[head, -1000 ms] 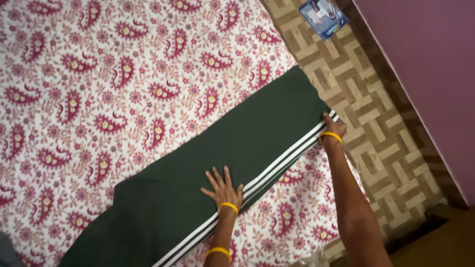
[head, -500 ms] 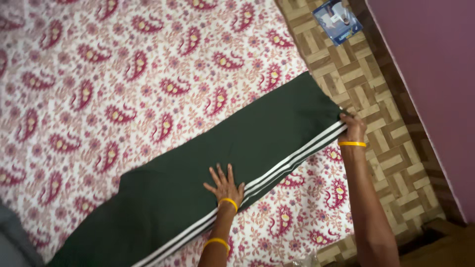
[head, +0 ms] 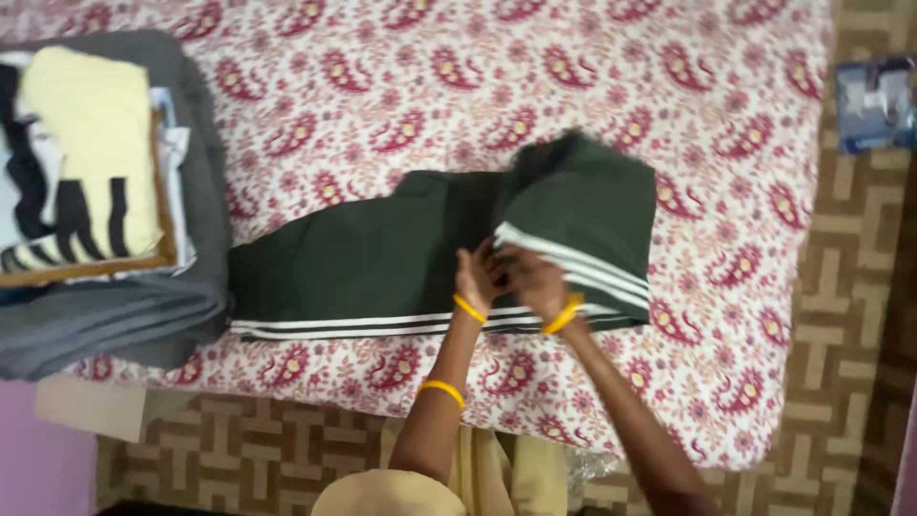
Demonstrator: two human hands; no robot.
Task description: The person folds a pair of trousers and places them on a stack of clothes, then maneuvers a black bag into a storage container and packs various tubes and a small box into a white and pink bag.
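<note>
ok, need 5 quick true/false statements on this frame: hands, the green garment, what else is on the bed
1. Both hands meet on the dark green garment. True: the left hand and right hand are together at the striped edge of the folded-over part.
2. The garment lies fully stretched out flat. False: its right end is folded back over the rest.
3. A stack of folded clothes sits at the left of the bed. True.
4. The bedsheet is plain white. False: it has a red paisley print.
5. The wrists are bare. False: yellow bangles are on both.
</note>
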